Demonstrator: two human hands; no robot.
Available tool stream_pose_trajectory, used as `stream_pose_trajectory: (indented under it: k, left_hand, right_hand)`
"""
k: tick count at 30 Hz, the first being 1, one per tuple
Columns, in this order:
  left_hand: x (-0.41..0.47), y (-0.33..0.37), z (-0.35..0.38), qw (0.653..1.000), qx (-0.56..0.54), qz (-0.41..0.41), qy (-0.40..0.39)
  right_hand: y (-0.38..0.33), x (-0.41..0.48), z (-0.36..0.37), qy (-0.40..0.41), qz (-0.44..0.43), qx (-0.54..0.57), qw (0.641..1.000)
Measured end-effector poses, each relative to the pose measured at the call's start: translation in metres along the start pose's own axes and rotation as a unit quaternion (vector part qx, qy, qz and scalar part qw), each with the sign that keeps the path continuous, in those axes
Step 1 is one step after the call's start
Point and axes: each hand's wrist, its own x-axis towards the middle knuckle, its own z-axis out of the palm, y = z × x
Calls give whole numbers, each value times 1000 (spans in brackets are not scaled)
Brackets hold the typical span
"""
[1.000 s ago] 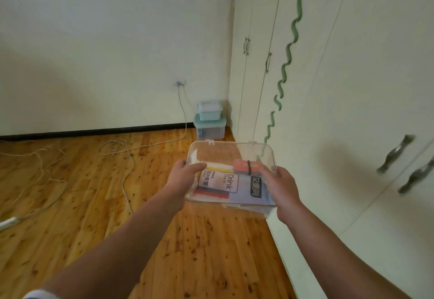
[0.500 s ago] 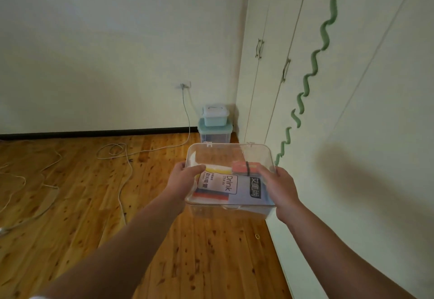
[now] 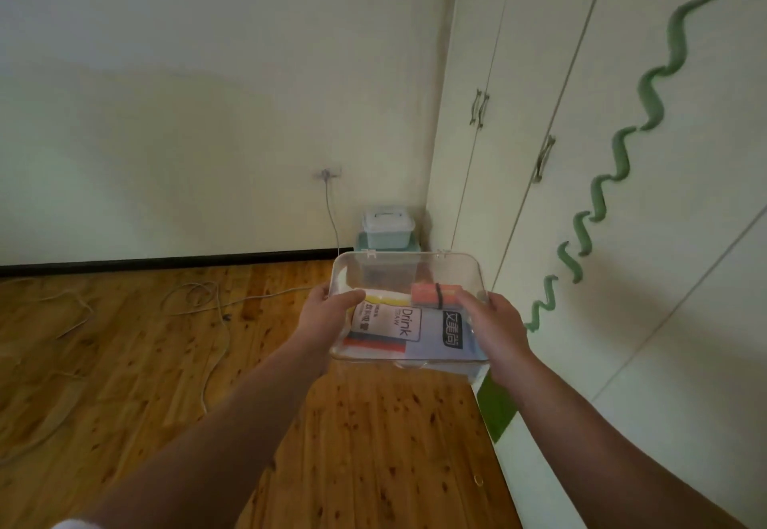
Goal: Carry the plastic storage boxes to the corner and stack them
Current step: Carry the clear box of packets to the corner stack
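A clear rectangular plastic storage box [image 3: 398, 273] is held level in mid-air above a knotty wooden plank floor [image 3: 124, 362], gripped at both short ends. The left hand [image 3: 328, 314] is curled round the box's left edge, thumb laid across the lid and fingers tucked underneath; the right hand [image 3: 496, 329] is clamped likewise on the right edge, thumb on top. Through the closed lid, a white packet printed "Drink straw" [image 3: 398, 321] and an orange bundle bound with a black band [image 3: 436, 294] can be seen.

Well ahead, in the corner of the room, a small white lidded plastic box with a handle [image 3: 388, 227] is seen stacked on a larger teal-lidded plastic box [image 3: 360, 244], part of which is hidden behind the carried box. A grey cable [image 3: 330, 213] is plugged into a wall socket [image 3: 328, 174] just beside the stack, and white cord [image 3: 216, 321] is strewn across the floor. To the right, cream wardrobe doors [image 3: 519, 113] are marked by a green wavy strip [image 3: 622, 155].
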Motion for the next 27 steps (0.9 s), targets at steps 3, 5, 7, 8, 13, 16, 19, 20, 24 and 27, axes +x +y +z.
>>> stream_pose_trajectory:
  k: [3,5,7,8,13,16,19,20,24,27]
  left_hand:
    - [26,9,6,1000,-1,-3,4]
    - [46,14,11,1000,0,-1,7]
    - [67,19,20,1000,6,2,12]
    - [81,22,27,1000,8,6,16]
    - [145,41,63,999,13,16,38]
    - [175,52,84,999,6,3,45]
    - [208,63,106,999,-10,-1,54]
    - [217,66,111,998,-10,-3,56]
    - [251,77,127,998,-5,-10,68]
    - [280,87,136,998,0,-5,70]
  right_hand:
    - [-5,28,11,-9,1,0,1000]
    - [-6,49,18,-19,3,9,1000]
    - [-7,74,23,-28,6,18,999]
    - [-9,90,26,-31,6,23,999]
    - [-20,172,35,-40,10,27,999]
    - [-27,215,37,-42,10,25,999]
    - [-34,263,38,-61,6,27,998]
    - [-37,276,39,-68,9,27,997]
    - [-42,318,48,-86,12,25,996]
    - [-47,347,56,-90,13,23,996]
